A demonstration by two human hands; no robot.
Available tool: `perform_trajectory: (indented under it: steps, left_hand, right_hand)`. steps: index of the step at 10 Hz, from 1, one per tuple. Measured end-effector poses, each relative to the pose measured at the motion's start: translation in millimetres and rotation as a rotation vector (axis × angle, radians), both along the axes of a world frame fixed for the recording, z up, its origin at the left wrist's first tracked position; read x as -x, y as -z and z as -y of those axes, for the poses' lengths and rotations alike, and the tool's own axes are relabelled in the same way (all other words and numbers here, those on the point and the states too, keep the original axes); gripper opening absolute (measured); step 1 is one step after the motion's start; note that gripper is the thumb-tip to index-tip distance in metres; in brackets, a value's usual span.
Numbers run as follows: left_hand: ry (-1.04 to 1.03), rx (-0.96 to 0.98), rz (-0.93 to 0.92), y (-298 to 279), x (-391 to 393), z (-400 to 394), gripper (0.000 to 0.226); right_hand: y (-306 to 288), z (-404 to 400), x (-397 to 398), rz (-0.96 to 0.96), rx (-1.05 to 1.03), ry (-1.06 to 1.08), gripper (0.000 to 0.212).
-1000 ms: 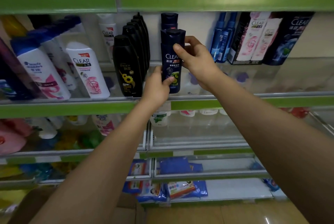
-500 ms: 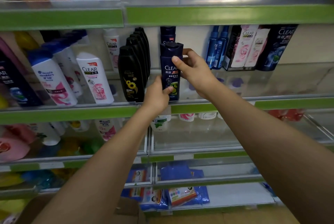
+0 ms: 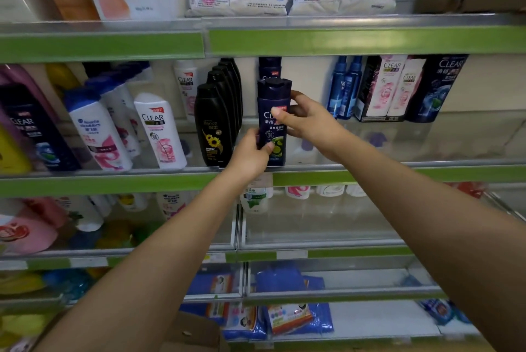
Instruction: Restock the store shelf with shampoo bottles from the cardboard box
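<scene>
At the near edge, toward six o'clock, a flap of the cardboard box (image 3: 196,329) is seen. Above it, at the front lip of the green-edged shelf (image 3: 370,174), a navy CLEAR shampoo bottle (image 3: 273,101) is held upright, long axis vertical. The left hand (image 3: 250,154) is clamped low at its seven o'clock side; the right hand (image 3: 308,121) is closed around it from three o'clock, thumb across the label. A further CLEAR bottle (image 3: 269,67) stands directly behind, at twelve o'clock, so a straight push back seems called for. At nine o'clock, a black bottle (image 3: 212,127) reads "Rejoice".
</scene>
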State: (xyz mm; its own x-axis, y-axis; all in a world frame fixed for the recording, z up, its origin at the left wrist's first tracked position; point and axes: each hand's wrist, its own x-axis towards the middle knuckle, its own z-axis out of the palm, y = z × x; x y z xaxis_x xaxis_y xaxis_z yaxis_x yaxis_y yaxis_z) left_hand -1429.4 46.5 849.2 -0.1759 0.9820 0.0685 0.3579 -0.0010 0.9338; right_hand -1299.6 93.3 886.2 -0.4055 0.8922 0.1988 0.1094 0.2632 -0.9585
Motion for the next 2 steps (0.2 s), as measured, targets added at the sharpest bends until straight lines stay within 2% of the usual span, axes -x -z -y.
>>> perform_trajectory:
  steps: [1, 2]
  left_hand:
    - [0.009, -0.044, 0.014, -6.3, 0.3, 10.1, 0.041]
    - [-0.001, -0.047, 0.019, -9.8, 0.9, 27.2, 0.043]
  right_hand:
    - [3.5, 3.0, -5.9, 0.066, 0.025, -0.015, 0.055]
    - [10.2, 12.9, -8.2, 0.093, -0.004, 0.073, 0.070]
